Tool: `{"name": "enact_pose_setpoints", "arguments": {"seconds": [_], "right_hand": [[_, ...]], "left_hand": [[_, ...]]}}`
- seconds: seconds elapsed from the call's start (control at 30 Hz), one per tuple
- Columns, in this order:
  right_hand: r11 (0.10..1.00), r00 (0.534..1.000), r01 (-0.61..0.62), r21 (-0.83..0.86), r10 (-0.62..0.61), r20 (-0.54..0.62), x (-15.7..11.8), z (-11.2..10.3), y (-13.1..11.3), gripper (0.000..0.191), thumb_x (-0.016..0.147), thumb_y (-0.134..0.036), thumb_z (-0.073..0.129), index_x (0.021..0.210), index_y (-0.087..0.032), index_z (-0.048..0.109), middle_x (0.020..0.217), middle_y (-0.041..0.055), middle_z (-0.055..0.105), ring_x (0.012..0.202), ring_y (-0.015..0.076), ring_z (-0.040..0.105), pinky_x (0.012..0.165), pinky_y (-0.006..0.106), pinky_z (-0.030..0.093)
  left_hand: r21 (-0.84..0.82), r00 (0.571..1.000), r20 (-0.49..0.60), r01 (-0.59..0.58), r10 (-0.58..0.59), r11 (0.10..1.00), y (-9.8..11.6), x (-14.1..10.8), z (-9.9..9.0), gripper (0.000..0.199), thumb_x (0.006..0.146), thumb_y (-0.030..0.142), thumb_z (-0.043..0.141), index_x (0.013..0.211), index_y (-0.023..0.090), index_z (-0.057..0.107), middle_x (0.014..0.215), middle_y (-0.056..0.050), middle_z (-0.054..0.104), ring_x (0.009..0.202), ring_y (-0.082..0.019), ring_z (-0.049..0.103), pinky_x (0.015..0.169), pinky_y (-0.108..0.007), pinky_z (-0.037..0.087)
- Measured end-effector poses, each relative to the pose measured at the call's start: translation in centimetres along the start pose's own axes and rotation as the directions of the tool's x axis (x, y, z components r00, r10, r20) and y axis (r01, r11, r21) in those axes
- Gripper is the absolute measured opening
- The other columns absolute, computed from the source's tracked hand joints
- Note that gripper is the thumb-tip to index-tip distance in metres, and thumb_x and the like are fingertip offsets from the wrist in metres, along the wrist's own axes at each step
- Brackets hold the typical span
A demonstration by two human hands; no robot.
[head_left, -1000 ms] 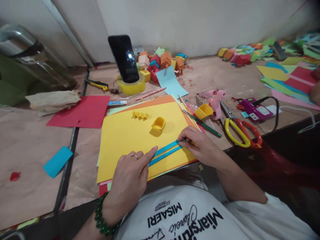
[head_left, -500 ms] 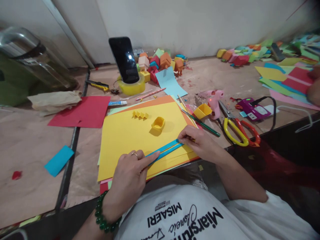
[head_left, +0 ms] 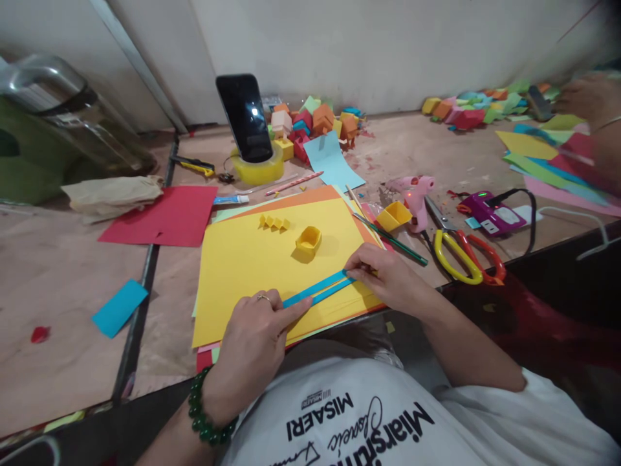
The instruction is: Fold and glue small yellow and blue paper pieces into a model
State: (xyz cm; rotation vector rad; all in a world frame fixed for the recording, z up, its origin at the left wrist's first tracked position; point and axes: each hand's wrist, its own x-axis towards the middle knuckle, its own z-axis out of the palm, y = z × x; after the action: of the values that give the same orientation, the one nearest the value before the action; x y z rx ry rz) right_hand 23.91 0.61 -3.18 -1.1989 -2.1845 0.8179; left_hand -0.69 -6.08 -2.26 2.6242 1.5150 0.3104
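While the left grip presses the blue strips, its closure unclear, the right grip is pinched on their ends above yellow sheets

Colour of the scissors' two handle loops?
One yellow loop, one red-orange loop; best seen in the head view.

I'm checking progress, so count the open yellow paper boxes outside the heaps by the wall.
2: first box on the yellow sheet, near the zigzag strip; second box beside the pink glue gun. More may be hidden in the heaps.
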Motion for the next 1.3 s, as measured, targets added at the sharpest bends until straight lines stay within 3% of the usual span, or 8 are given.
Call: {"name": "enact_pose_setpoints", "arguments": {"seconds": [0.13,0.33,0.63,0.77,0.87,1.03,1.13,1.3], "right_hand": [[0.999,0.999,-0.032,0.016,0.032,-0.011,0.0,0.1,0.1,0.007,0.084,-0.013,0.054,0.081,-0.019,0.053,0.079,0.0002,0.055,0.067,0.0121,0.052,0.06,0.025,0.042],[1.0,1.0,-0.018,-0.003,0.018,-0.01,0.1,0.0,0.1,0.008,0.083,-0.013,0.055,0.079,-0.019,0.053,0.077,-0.0002,0.056,0.066,0.0121,0.052,0.06,0.025,0.042],[0.999,1.0,0.006,-0.037,-0.006,-0.006,0.1,0.0,0.2,0.007,0.084,-0.014,0.054,0.081,-0.019,0.054,0.078,0.0005,0.056,0.067,0.0127,0.053,0.06,0.025,0.044],[0.986,0.993,0.102,-0.129,-0.109,-0.045,-0.1,0.4,0.3,0.009,0.086,-0.011,0.052,0.086,-0.02,0.054,0.081,0.0025,0.057,0.071,0.0148,0.054,0.063,0.027,0.046],[0.885,0.938,0.295,-0.359,-0.34,-0.065,-0.4,0.7,0.0,0.017,0.091,-0.011,0.045,0.092,-0.022,0.058,0.083,0.0053,0.058,0.077,0.0182,0.053,0.068,0.031,0.045],[0.599,0.793,0.543,-0.588,-0.597,0.124,-0.8,1.0,-1.2,0.023,0.094,-0.013,0.042,0.106,-0.021,0.059,0.095,0.0086,0.064,0.086,0.0207,0.052,0.073,0.034,0.044],[0.563,0.741,0.628,-0.538,-0.644,0.191,-0.9,1.0,-1.7,0.022,0.095,-0.016,0.042,0.108,-0.019,0.06,0.102,0.0101,0.065,0.094,0.0222,0.053,0.077,0.036,0.045],[0.576,0.738,0.653,-0.492,-0.631,0.24,-0.8,1.2,-1.5,0.023,0.096,-0.019,0.043,0.11,-0.017,0.061,0.096,0.0093,0.067,0.092,0.0225,0.055,0.074,0.036,0.047]], "left_hand": [[0.154,0.998,0.031,-0.058,0.054,0.986,0.5,-0.2,-0.2,0.051,0.079,0.003,0.045,0.119,0.028,0.064,0.076,-0.006,0.057,0.067,-0.021,0.05,0.06,-0.033,0.041],[0.17,0.979,-0.071,-0.179,0.193,0.969,0.4,-0.3,0.1,0.043,0.079,0.0,0.044,0.114,0.017,0.064,0.085,-0.01,0.06,0.077,-0.024,0.05,0.066,-0.037,0.044],[0.18,0.969,-0.153,-0.166,0.195,0.97,1.0,-1.2,-0.1,0.031,0.082,0.004,0.048,0.107,0.012,0.064,0.097,-0.012,0.065,0.089,-0.026,0.051,0.075,-0.039,0.041],[0.188,0.97,-0.128,-0.18,0.206,0.966,1.5,-1.3,-0.1,0.028,0.081,0.007,0.049,0.104,0.009,0.064,0.083,-0.01,0.064,0.079,-0.024,0.051,0.073,-0.038,0.04],[0.14,0.978,-0.12,-0.151,0.168,0.979,1.7,-1.1,0.0,0.03,0.082,0.015,0.052,0.109,0.01,0.063,0.08,-0.009,0.062,0.076,-0.025,0.051,0.072,-0.039,0.042],[0.063,0.991,-0.059,-0.117,0.121,0.991,2.2,-0.6,0.1,0.041,0.086,0.029,0.054,0.122,0.01,0.057,0.084,-0.011,0.061,0.078,-0.026,0.052,0.07,-0.041,0.047],[0.053,0.991,-0.064,-0.113,0.116,0.992,2.3,-0.4,0.1,0.041,0.086,0.028,0.053,0.122,0.01,0.057,0.084,-0.012,0.061,0.078,-0.027,0.053,0.068,-0.041,0.049],[0.069,0.987,-0.07,-0.138,0.143,0.988,2.2,-0.2,0.0,0.036,0.084,0.024,0.056,0.116,0.009,0.061,0.082,-0.012,0.061,0.077,-0.026,0.054,0.066,-0.04,0.05]]}}
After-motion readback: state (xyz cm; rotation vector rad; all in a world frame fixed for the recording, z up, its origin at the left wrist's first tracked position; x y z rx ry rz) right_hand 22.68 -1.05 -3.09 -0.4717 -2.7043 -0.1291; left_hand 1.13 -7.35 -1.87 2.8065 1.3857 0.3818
